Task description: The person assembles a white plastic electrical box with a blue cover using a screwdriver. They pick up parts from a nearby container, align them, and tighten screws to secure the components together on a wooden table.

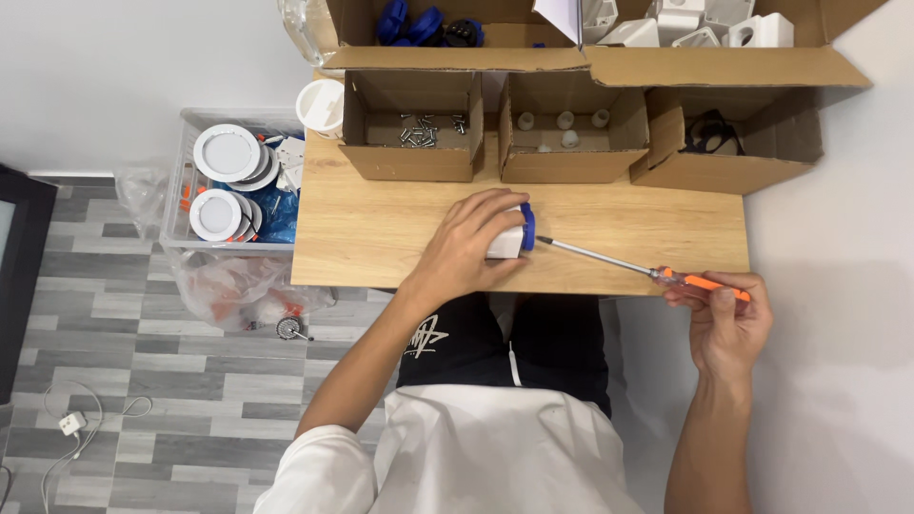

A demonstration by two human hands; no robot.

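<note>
My left hand (473, 240) grips a small white part with a blue cap (515, 234), pressed down on the wooden table (381, 228). My right hand (726, 314) holds the orange handle of a long screwdriver (619, 261) off the table's right front corner. The metal shaft reaches left across the table and its tip meets the blue cap.
Three open cardboard boxes stand along the table's back: one with screws (419, 130), one with small white pieces (562, 128), one with a black item (709, 133). A bigger box (590, 29) behind holds blue and white parts. A crate of round white lamps (228, 181) stands at the left.
</note>
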